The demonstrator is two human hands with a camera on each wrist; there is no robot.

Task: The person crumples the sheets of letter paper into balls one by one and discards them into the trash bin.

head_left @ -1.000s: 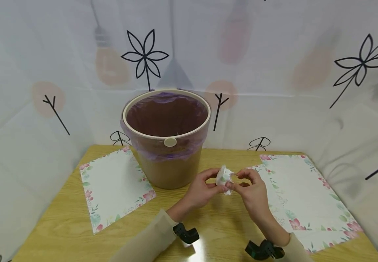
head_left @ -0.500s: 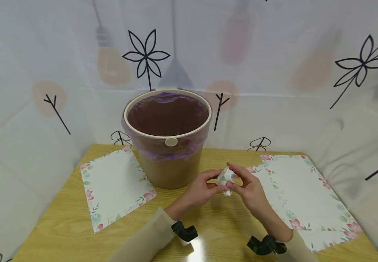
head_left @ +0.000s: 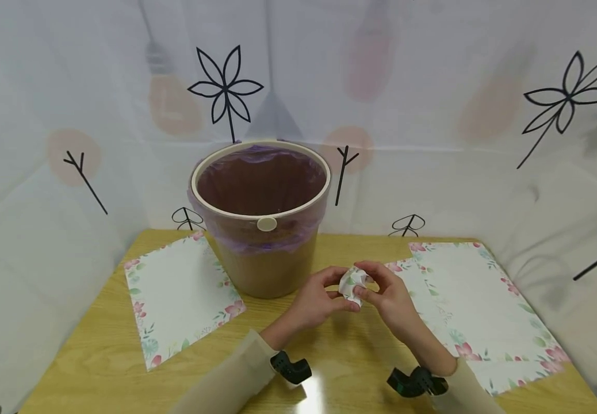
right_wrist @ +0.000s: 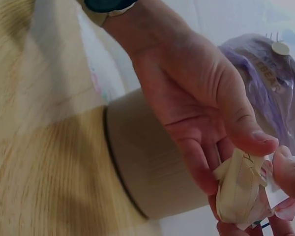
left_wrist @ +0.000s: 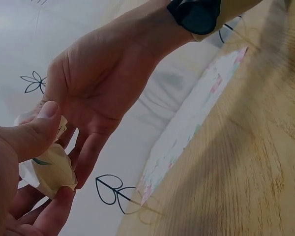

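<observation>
A small crumpled ball of floral paper (head_left: pixel 352 283) is held between both hands, just above the table in the head view. My left hand (head_left: pixel 315 299) grips its left side with curled fingers and the thumb below. On the opposite side my right hand (head_left: pixel 393 296) pinches it between thumb and fingers. The left wrist view shows the paper ball (left_wrist: pixel 50 172) with creased folds and a bit of green print. In the right wrist view the paper ball (right_wrist: pixel 238 191) sits among the fingertips, partly hidden by them.
Behind the hands stands a beige bin (head_left: pixel 272 267) lined with a purple bag. One flower-bordered sheet (head_left: pixel 182 299) lies at the left of the wooden table (head_left: pixel 340 368); overlapping floral sheets (head_left: pixel 485 299) lie at the right. A patterned cloth (head_left: pixel 433 190) hangs behind.
The paper has become more compact and turned between the hands. My right fingers, first spread at its edge, have come over its top. The bin and sheets stay in place.
</observation>
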